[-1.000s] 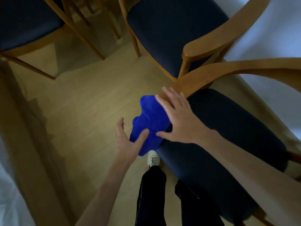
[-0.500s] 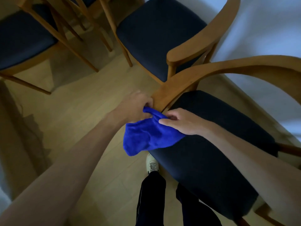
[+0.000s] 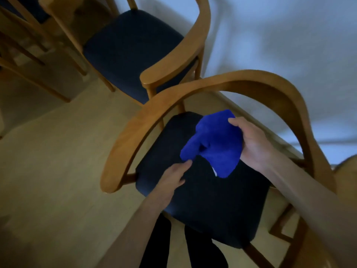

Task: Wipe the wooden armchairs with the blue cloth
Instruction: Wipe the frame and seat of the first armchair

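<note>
A pale wooden floor [image 3: 58, 151] was seen under dim light, with a white wall [image 3: 280, 45] closing the scene on the far right. Two wooden armchairs stood against that wall: the near armchair [image 3: 193, 89], with its curved armrest and back rail arching round a dark seat cushion [image 3: 202, 200], and the far armchair [image 3: 173, 60] just beyond it, its armrest end close to the near chair's rail. A further chair frame [image 3: 29, 60] was partly visible at the far left, well apart from these.

Open floor lay to the left of the near armchair, between it and the far-left frame. The cushion's near edge was met by the person's dark trouser legs [image 3: 193, 248].

The blue cloth [image 3: 216, 144] was held above the far part of the cushion, inside the curve of the rail. It was gripped along its right edge by the right hand [image 3: 251, 144], thumb curled over the top. The left hand [image 3: 172, 178] was seen below the cloth's left corner with fingers loosely extended, a fingertip just at the hanging corner; whether it was touched could not be told through the blur.

Compared with half a second before, the cloth had been carried from the cushion's left front corner to above the seat, and the left hand's grip on it had been released.
</note>
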`<state>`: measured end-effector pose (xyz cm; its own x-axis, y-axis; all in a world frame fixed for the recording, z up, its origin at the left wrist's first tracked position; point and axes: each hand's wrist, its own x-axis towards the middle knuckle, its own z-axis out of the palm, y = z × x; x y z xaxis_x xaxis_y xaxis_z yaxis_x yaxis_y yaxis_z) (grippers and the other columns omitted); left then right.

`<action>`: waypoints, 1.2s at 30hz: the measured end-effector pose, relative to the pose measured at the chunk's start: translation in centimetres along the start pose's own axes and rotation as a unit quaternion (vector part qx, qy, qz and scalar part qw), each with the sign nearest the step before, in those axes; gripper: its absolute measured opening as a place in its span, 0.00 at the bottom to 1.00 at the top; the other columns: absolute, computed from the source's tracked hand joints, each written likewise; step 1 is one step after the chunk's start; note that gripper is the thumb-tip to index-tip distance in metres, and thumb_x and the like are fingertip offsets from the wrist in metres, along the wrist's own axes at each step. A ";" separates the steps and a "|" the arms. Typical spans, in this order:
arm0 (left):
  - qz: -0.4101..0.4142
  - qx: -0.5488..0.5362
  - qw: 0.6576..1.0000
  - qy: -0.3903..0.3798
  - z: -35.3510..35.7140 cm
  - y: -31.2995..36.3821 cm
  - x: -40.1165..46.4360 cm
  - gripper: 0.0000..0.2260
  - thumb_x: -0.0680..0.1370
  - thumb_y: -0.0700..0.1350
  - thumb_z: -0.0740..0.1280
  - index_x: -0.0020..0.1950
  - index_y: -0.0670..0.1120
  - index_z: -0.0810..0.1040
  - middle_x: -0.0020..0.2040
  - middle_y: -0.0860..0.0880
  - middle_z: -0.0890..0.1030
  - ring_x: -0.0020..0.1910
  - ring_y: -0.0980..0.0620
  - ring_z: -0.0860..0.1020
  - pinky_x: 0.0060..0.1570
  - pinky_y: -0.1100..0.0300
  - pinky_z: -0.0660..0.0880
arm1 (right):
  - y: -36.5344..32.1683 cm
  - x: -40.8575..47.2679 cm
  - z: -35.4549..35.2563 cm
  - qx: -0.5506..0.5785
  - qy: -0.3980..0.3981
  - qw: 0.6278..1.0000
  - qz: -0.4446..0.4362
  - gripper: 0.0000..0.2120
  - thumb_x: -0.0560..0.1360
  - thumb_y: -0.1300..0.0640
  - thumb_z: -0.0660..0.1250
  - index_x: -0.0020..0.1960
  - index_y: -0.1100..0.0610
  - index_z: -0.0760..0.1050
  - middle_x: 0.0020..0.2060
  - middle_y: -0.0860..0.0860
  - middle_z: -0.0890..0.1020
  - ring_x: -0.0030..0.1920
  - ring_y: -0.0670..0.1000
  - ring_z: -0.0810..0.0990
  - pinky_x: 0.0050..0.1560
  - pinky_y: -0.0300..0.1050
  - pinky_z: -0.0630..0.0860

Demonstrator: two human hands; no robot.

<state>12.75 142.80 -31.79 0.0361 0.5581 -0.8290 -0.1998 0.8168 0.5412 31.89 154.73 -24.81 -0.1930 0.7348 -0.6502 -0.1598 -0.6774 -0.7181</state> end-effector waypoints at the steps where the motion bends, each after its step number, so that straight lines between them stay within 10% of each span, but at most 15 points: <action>1: -0.008 -0.078 0.996 -0.044 0.9 0.0 0.9 0.32 0.63 0.65 0.73 0.62 0.52 0.76 0.62 0.53 0.78 0.61 0.56 0.74 0.59 0.57 0.72 | -0.1 -0.2 -0.6 0.002 0.004 1.000 -0.004 0.13 0.77 0.52 0.67 0.58 0.55 0.80 0.54 0.53 0.84 0.56 0.53 0.83 0.52 0.49 0.78; 7: 0.083 -0.142 0.978 -0.128 4.4 3.7 4.1 0.19 0.73 0.50 0.73 0.64 0.52 0.78 0.62 0.50 0.80 0.61 0.50 0.79 0.60 0.54 0.72 | -0.6 -1.1 -5.3 -0.080 0.029 0.996 -0.006 0.12 0.79 0.52 0.66 0.60 0.53 0.80 0.55 0.52 0.84 0.57 0.53 0.83 0.60 0.53 0.76; 18: 0.289 0.088 0.953 0.004 6.6 10.1 6.3 0.24 0.74 0.41 0.73 0.64 0.62 0.71 0.54 0.66 0.80 0.54 0.60 0.81 0.50 0.62 0.79 | 1.5 0.6 -10.1 -0.144 0.164 0.976 -0.017 0.09 0.78 0.51 0.67 0.58 0.44 0.79 0.54 0.43 0.83 0.57 0.46 0.80 0.63 0.51 0.74; 28: 0.025 0.216 0.975 0.039 1.1 -7.5 9.8 0.22 0.73 0.41 0.74 0.63 0.50 0.71 0.48 0.51 0.83 0.46 0.58 0.82 0.40 0.66 0.75 | 20.0 -0.6 -11.9 -0.144 0.185 0.961 0.148 0.06 0.77 0.51 0.68 0.51 0.42 0.80 0.49 0.42 0.83 0.50 0.43 0.81 0.51 0.44 0.75; 36: 0.134 0.328 0.933 0.072 2.2 -3.9 10.5 0.18 0.73 0.42 0.73 0.61 0.50 0.71 0.51 0.53 0.77 0.50 0.53 0.79 0.45 0.62 0.76 | 16.3 -1.5 -11.1 -0.381 0.118 0.916 -0.040 0.05 0.76 0.50 0.68 0.44 0.43 0.73 0.41 0.41 0.78 0.43 0.39 0.77 0.43 0.33 0.70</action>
<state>16.08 145.86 -42.30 -0.0707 0.7676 -0.6370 0.4602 0.5917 0.6619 40.28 143.01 -38.30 0.0196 0.8285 -0.5596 0.5752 -0.4671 -0.6715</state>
